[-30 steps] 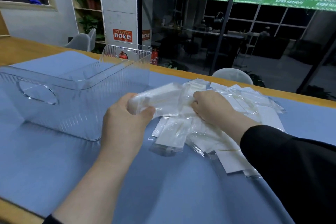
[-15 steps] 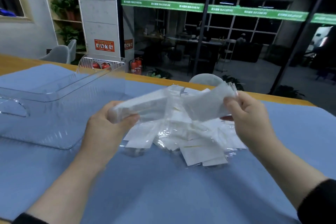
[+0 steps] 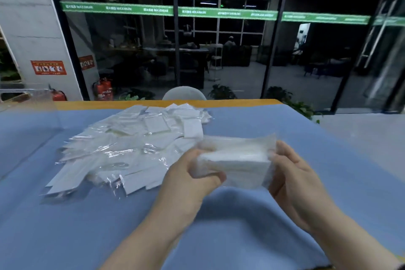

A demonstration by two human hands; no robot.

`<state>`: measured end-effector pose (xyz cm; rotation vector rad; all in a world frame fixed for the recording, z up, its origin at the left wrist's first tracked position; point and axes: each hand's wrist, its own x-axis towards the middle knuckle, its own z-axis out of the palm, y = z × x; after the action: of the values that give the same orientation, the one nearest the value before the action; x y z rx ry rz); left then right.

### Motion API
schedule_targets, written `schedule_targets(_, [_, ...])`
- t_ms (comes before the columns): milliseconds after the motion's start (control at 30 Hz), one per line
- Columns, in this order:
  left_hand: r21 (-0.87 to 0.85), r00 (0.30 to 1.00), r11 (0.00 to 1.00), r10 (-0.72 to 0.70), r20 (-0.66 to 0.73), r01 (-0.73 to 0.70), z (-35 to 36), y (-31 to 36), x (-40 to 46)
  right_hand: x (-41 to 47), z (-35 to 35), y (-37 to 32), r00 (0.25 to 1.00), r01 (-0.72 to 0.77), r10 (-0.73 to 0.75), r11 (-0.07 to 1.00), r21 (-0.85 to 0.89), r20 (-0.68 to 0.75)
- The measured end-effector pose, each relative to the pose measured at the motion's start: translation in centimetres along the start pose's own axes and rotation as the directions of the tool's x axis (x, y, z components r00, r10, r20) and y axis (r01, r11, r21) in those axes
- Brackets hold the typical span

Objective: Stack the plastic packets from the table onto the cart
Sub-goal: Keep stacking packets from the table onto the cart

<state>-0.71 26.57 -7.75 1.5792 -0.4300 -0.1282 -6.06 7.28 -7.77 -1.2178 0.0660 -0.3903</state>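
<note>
A blue cloth (image 3: 241, 221) covers the table, with a loose pile of plastic packets (image 3: 131, 147) spread at its left. Above the cloth, the left hand (image 3: 188, 180) and right hand (image 3: 291, 175) clasp a packet stack (image 3: 236, 164) between them, fingers curled round its ends.

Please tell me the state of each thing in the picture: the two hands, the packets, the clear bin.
Left hand: grips the bundle's left end.
Right hand: holds its right end.
Bundle of packets: stacked, lifted above the blue cloth.
Loose packets: scattered in a pile.
Clear bin: only its edge shows.
</note>
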Motion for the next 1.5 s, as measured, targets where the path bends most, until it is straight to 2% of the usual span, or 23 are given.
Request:
schedule_targets(100, [-0.027, 0.998, 1.000, 0.000, 0.060, 0.002, 3.2, -0.2, -0.2, -1.3, -3.3, -0.5, 0.997, -0.028, 0.028, 1.000, -0.012, -0.070])
schedule_targets(133, [0.001, 0.997, 1.000, 0.001, 0.071, -0.001, 3.9, -0.5, -0.2, -1.7, -4.5, -0.6, 0.998, 0.003, -0.010, 0.993, -0.120, -0.060])
schedule_targets(167, [0.061, 0.997, 0.998, 0.000, 0.076, -0.004, 4.6, -1.1, -0.1, -2.0, -5.7, -0.7, 0.997, 0.054, -0.066, 0.949, -0.309, -0.029])
schedule_targets(200, [0.139, 0.997, 0.990, -0.003, 0.071, -0.007, 5.1, -1.5, -0.1, -2.2, -6.8, -0.9, 0.996, 0.082, -0.084, 0.865, -0.495, 0.017])
schedule_targets(267, [0.283, 0.999, 0.959, -0.017, 0.041, 0.005, 5.7, -2.3, -0.1, -2.6, -8.3, -0.6, 0.994, 0.103, -0.044, 0.720, -0.686, 0.103])
schedule_targets(400, [0.256, 0.998, 0.966, -0.047, 0.041, 0.035, 6.7, -2.0, -0.6, -2.9, -8.3, 0.3, 0.981, 0.188, -0.065, 0.588, -0.787, 0.185])
schedule_targets(500, [0.080, 0.993, 0.995, -0.044, -0.107, 0.053, 7.5, -1.3, -0.3, -2.8, -8.3, 0.8, 0.963, 0.270, -0.126, 0.478, -0.836, 0.239])
schedule_targets(567, [0.059, 0.975, 0.997, -0.041, -0.218, 0.055, 7.9, -1.6, 0.5, -2.8, -8.3, 0.9, 0.959, 0.285, -0.142, 0.436, -0.854, 0.247])
schedule_targets(633, [0.107, 0.957, 0.993, -0.025, -0.291, 0.058, 8.3, -2.1, 1.1, -2.9, -8.3, 0.9, 0.963, 0.269, -0.113, 0.420, -0.867, 0.244])
schedule_targets(700, [0.063, 0.944, 0.998, -0.008, -0.329, 0.030, 8.4, -2.3, 1.2, -2.8, -8.3, 1.0, 0.962, 0.274, -0.108, 0.397, -0.876, 0.252])
schedule_targets(767, [0.001, 0.948, 1.000, -0.010, -0.318, 0.011, 8.4, -2.1, 1.0, -2.8, -8.2, 1.1, 0.959, 0.285, -0.119, 0.407, -0.868, 0.259])
schedule_targets(867, [0.024, 0.958, 1.000, -0.009, -0.288, 0.017, 8.5, -2.1, 1.2, -2.6, -8.1, 1.2, 0.954, 0.300, -0.148, 0.433, -0.850, 0.262])
schedule_targets(967, [-0.043, 0.940, 0.996, -0.084, -0.331, 0.074, 8.5, -2.5, 1.5, -2.4, -7.9, 1.3, 0.955, 0.296, -0.162, 0.434, -0.851, 0.249])
schedule_targets(1067, [-0.095, 0.950, 0.991, -0.118, -0.288, 0.094, 8.4, -2.8, 1.7, -2.3, -7.1, 1.8, 0.941, 0.335, -0.186, 0.419, -0.844, 0.281])
schedule_targets(1167, [-0.062, 0.955, 0.995, -0.088, -0.284, 0.074, 8.6, -2.9, 1.7, -2.2, -6.9, 2.0, 0.943, 0.331, -0.176, 0.430, -0.840, 0.282])
schedule_targets(1267, [-0.098, 0.950, 0.994, -0.067, -0.303, 0.039, 8.7, -2.9, 1.8, -2.1, -7.3, 1.9, 0.959, 0.283, -0.140, 0.481, -0.829, 0.246])
schedule_targets(1367, [-0.021, 0.971, 0.999, -0.043, -0.234, 0.039, 8.9, -2.9, 1.7, -2.2, -7.3, 1.9, 0.953, 0.299, -0.201, 0.524, -0.798, 0.225])
schedule_targets(1433, [0.026, 0.971, 1.000, 0.009, -0.237, -0.003, 8.9, -2.9, 1.7, -2.3, -7.2, 1.9, 0.939, 0.330, -0.268, 0.520, -0.788, 0.216])
schedule_targets(1500, [-0.024, 0.974, 1.000, 0.007, -0.228, -0.013, 8.9, -2.9, 1.7, -2.4, -7.2, 1.8, 0.936, 0.326, -0.283, 0.466, -0.823, 0.210])
